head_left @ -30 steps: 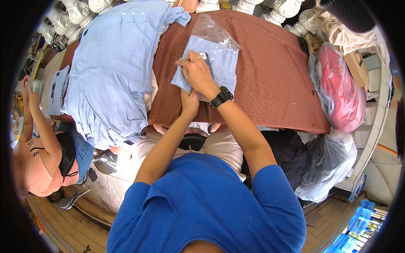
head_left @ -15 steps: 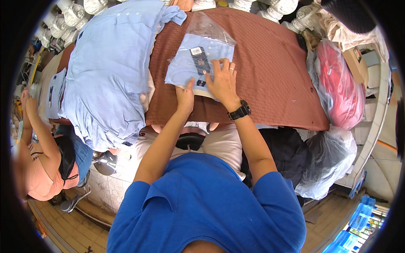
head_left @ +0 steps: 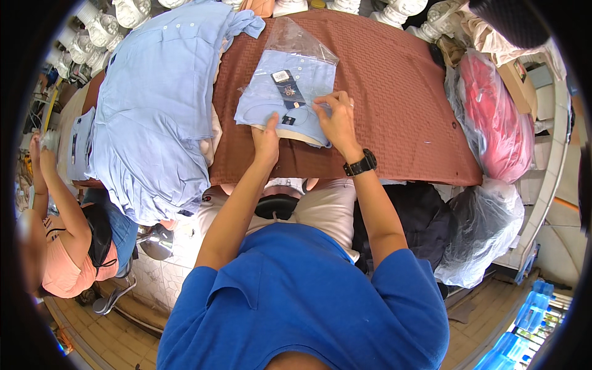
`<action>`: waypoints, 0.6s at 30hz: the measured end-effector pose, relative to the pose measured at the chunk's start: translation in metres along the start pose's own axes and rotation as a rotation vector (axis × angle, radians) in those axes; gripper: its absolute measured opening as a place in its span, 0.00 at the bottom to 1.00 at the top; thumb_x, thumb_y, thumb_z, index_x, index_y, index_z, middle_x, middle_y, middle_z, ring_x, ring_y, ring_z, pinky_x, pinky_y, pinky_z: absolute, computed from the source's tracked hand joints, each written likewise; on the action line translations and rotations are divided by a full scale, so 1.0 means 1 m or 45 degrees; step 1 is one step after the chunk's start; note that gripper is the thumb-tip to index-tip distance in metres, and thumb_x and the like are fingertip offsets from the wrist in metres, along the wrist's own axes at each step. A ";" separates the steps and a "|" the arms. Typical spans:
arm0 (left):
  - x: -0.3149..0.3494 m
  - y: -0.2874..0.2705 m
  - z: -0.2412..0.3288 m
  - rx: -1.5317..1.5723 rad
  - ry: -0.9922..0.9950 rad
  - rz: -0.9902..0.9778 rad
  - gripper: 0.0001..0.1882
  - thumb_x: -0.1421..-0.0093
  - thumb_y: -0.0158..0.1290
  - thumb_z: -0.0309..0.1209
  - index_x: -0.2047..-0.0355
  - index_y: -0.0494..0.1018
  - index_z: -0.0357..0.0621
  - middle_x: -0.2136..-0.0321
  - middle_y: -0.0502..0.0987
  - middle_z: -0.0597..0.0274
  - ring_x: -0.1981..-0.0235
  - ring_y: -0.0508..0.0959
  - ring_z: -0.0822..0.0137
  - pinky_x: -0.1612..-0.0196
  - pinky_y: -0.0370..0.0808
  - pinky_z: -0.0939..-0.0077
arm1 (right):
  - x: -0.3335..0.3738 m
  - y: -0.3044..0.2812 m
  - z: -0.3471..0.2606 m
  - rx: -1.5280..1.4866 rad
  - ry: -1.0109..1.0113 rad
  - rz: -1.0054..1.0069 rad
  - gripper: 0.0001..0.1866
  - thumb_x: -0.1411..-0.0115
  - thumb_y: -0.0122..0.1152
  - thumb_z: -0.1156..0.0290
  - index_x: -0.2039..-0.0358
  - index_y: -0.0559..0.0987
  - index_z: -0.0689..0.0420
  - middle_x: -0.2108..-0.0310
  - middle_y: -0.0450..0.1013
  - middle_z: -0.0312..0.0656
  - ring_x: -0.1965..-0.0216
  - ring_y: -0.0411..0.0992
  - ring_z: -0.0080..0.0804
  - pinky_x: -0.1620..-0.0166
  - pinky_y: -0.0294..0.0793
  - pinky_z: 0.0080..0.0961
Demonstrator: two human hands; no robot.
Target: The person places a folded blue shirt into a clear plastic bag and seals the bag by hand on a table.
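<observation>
A folded light-blue shirt point(head_left: 256, 98) lies in a clear plastic bag point(head_left: 302, 40) on the brown cloth, its collar toward me. A dark tag point(head_left: 288, 89) with a white sticker shows on its front. My left hand point(head_left: 266, 145) grips the near edge of the bagged shirt, thumb on top and fingers hidden underneath. By the shirt's right edge is my right hand point(head_left: 340, 126), a black watch on its wrist. Its fingers are curled, with thumb and forefinger drawn together. Whether they pinch a bit of plastic cannot be made out.
A large pile of light-blue shirts point(head_left: 157, 92) covers the table's left. The brown cloth point(head_left: 401, 111) stretches to the right, where a plastic bag of red cloth point(head_left: 490, 117) stands beside a cardboard box point(head_left: 518, 83). A co-worker in a peach top point(head_left: 77, 253) is at far left.
My right hand has moved off the shirt's front to its right edge, its spread fingers now curled in. My left hand keeps its grip, and the bagged shirt has shifted slightly left.
</observation>
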State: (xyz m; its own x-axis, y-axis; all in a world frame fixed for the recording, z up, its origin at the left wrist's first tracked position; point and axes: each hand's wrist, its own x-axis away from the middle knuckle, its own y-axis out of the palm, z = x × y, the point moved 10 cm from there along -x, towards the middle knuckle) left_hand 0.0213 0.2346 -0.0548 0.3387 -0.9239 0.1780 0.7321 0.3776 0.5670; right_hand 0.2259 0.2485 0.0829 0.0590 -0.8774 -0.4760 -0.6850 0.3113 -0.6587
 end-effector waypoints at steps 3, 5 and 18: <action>0.015 0.023 0.011 0.161 -0.110 -0.083 0.28 0.39 0.61 0.21 0.39 0.64 0.34 0.43 0.73 0.54 0.45 0.75 0.62 0.42 0.73 0.69 | 0.004 -0.009 0.000 0.042 -0.057 0.070 0.06 0.44 0.68 0.76 0.64 0.84 0.57 0.62 0.73 0.45 0.57 0.70 0.50 0.52 0.71 0.44; 0.029 0.033 0.013 0.159 -0.098 -0.117 0.29 0.41 0.62 0.20 0.40 0.65 0.34 0.44 0.73 0.54 0.46 0.76 0.62 0.43 0.73 0.69 | 0.005 -0.011 0.001 0.015 -0.066 0.088 0.05 0.43 0.67 0.77 0.64 0.83 0.59 0.63 0.73 0.45 0.58 0.71 0.49 0.52 0.71 0.42; 0.025 0.025 -0.012 0.133 -0.157 -0.117 0.31 0.33 0.51 0.17 0.34 0.53 0.45 0.40 0.68 0.52 0.44 0.76 0.57 0.49 0.82 0.56 | 0.012 -0.009 0.003 0.064 -0.114 0.092 0.02 0.40 0.64 0.77 0.67 0.81 0.60 0.67 0.71 0.46 0.61 0.73 0.48 0.61 0.74 0.41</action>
State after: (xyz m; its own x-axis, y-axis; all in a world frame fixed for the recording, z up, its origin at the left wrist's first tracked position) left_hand 0.0553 0.2220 -0.0456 0.1939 -0.9571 0.2153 0.6891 0.2891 0.6645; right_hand 0.2353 0.2366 0.0815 0.0772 -0.8165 -0.5722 -0.6526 0.3925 -0.6482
